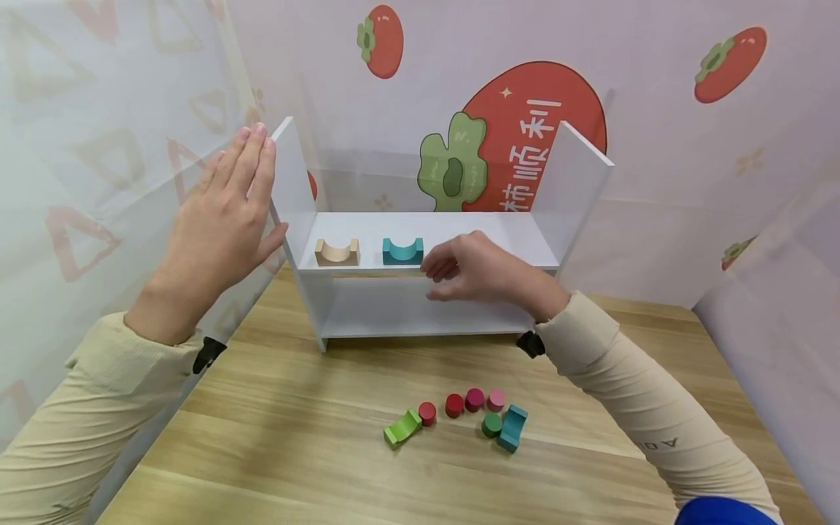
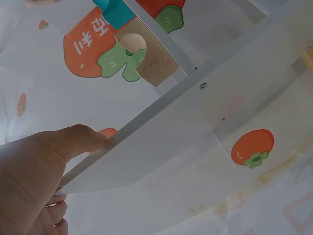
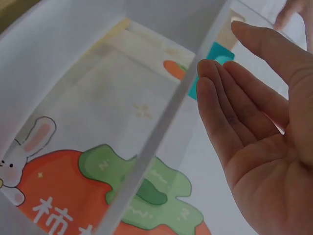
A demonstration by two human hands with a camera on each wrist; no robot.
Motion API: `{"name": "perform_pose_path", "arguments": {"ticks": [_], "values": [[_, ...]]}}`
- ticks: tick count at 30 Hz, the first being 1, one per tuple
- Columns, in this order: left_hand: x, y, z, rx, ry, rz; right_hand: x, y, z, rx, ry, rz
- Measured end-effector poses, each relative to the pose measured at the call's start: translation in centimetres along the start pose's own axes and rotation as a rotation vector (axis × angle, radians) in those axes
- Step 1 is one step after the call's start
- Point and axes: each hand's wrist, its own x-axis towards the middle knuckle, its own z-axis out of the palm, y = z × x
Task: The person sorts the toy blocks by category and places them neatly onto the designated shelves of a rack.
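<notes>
A white two-level shelf (image 1: 426, 326) stands on the wooden table. My left hand (image 1: 219, 219) holds its left side panel (image 1: 293, 186), thumb across the front edge and fingers extended along the outer face. On the upper board sit a beige block with a curved notch (image 1: 337, 254) and a teal notched block (image 1: 402, 253), side by side with a gap. My right hand (image 1: 475, 270) is just right of the teal block, fingers loosely bent and thumb apart, holding nothing. Whether its fingertips touch that block, I cannot tell.
Nearer me on the table lie a lime-green notched block (image 1: 402, 429), a blue-teal notched block (image 1: 512, 428), a green cylinder (image 1: 491, 424), a pink cylinder (image 1: 496, 399), a magenta cylinder (image 1: 475, 399) and two red cylinders (image 1: 454, 405). The shelf's right panel (image 1: 574, 193) rises beyond my right hand.
</notes>
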Motion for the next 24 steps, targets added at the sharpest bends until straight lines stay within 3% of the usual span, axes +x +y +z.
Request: {"name": "perform_pose_path", "arguments": {"ticks": [14, 24], "values": [[0.1, 0.0, 0.2, -0.009, 0.009, -0.006, -1.5, 1.3, 7.2, 0.007, -0.249, -0.060], [-0.1, 0.0, 0.3, -0.019, 0.016, -0.007, -2.3, 2.0, 13.0, 0.004, -0.414, -0.022]]}}
